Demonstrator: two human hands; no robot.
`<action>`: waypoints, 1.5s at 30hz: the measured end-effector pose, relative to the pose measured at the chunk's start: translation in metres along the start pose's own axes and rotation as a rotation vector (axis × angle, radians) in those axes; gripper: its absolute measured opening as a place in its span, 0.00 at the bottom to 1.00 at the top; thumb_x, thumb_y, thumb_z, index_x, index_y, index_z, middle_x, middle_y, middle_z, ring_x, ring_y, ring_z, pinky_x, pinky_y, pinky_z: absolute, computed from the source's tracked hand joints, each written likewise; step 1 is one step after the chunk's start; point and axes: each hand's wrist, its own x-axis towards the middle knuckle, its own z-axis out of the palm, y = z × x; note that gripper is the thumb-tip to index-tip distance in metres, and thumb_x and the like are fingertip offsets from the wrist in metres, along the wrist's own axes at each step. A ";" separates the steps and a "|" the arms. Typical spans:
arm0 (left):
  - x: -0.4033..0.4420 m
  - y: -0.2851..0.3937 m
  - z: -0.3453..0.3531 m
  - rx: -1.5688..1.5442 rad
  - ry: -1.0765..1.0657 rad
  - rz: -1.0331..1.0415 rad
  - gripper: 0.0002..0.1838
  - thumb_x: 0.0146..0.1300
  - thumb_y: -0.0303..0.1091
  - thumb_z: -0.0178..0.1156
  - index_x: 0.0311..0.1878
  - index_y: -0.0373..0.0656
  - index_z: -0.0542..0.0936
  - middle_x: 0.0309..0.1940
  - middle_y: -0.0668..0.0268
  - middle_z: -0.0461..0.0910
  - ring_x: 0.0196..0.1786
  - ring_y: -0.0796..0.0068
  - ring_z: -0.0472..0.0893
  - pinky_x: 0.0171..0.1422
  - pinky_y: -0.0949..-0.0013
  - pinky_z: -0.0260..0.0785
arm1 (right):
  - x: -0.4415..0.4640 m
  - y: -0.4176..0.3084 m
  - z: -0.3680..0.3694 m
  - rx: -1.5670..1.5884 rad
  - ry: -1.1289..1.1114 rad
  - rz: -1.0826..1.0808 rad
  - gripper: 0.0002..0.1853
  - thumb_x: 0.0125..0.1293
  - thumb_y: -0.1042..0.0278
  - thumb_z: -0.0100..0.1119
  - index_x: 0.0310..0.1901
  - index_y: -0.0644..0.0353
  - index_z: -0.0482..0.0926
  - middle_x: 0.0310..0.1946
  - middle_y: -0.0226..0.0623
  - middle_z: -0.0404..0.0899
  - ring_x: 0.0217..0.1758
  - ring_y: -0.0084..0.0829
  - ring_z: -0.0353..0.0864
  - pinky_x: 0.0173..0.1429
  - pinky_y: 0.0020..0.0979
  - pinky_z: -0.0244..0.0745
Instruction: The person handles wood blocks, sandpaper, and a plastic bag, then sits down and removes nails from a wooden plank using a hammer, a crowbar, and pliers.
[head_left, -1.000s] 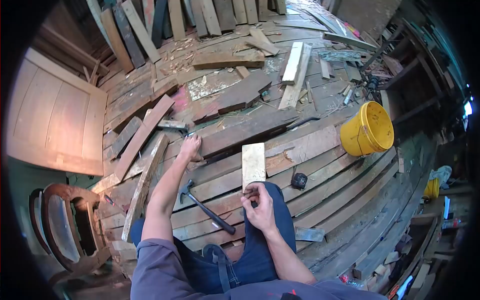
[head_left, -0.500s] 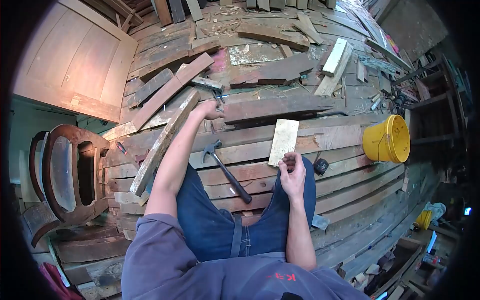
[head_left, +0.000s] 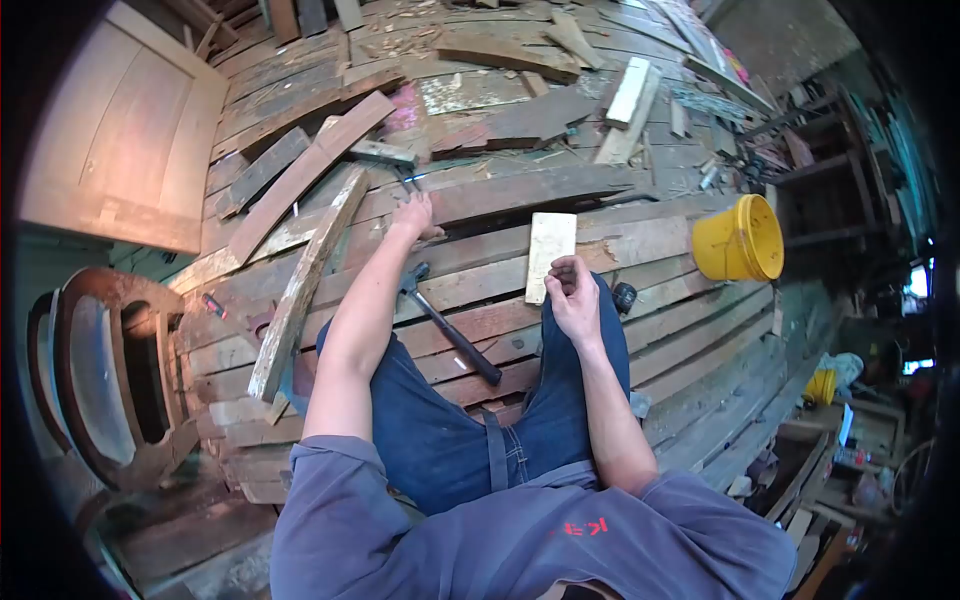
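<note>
My left hand (head_left: pixel 414 216) reaches forward over the floorboards, fingers stretched out beside the end of a dark plank (head_left: pixel 530 196). Just past its fingertips lies a thin dark metal tool (head_left: pixel 407 180), whose kind I cannot make out. My right hand (head_left: pixel 574 300) rests above my knee with curled fingers, next to a pale flat board (head_left: pixel 552 250); anything within them is hidden. Between my legs and the left hand lies a claw hammer (head_left: pixel 450 330) with a dark handle. A long weathered wooden strip (head_left: pixel 308 285) lies left of my left forearm.
A yellow bucket (head_left: pixel 738 238) stands to the right, and a small black round object (head_left: pixel 624 297) sits by my knee. Reddish planks (head_left: pixel 312 180) and offcuts lie ahead. A red-handled tool (head_left: pixel 214 305) and a curved wooden chair-like frame (head_left: pixel 110 370) are at left.
My left hand has gone from curled to stretched-out fingers, nearer the thin metal tool. The right hand stays by the pale board. The whole view has shifted slightly.
</note>
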 end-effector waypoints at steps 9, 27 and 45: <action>0.050 0.017 0.024 0.095 0.157 0.013 0.40 0.48 0.39 0.68 0.65 0.42 0.62 0.54 0.57 0.75 0.55 0.55 0.77 0.56 0.54 0.70 | -0.001 -0.069 -0.091 -0.038 0.218 -0.137 0.07 0.63 0.77 0.54 0.42 0.62 0.72 0.34 0.30 0.74 0.37 0.20 0.74 0.44 0.23 0.71; 0.072 0.005 0.004 -0.338 0.474 -0.308 0.36 0.45 0.41 0.73 0.57 0.42 0.69 0.44 0.58 0.81 0.53 0.55 0.78 0.53 0.60 0.73 | -0.094 -0.029 -0.215 -0.238 0.541 0.059 0.06 0.63 0.77 0.53 0.42 0.63 0.72 0.32 0.30 0.73 0.31 0.17 0.71 0.33 0.20 0.70; 0.058 -0.022 0.085 -0.018 -0.323 -0.119 0.28 0.62 0.46 0.50 0.62 0.38 0.70 0.65 0.53 0.65 0.67 0.58 0.65 0.70 0.58 0.59 | 0.036 -0.079 0.003 -0.274 -0.195 -0.351 0.06 0.56 0.72 0.55 0.31 0.66 0.72 0.31 0.49 0.74 0.37 0.48 0.76 0.42 0.43 0.72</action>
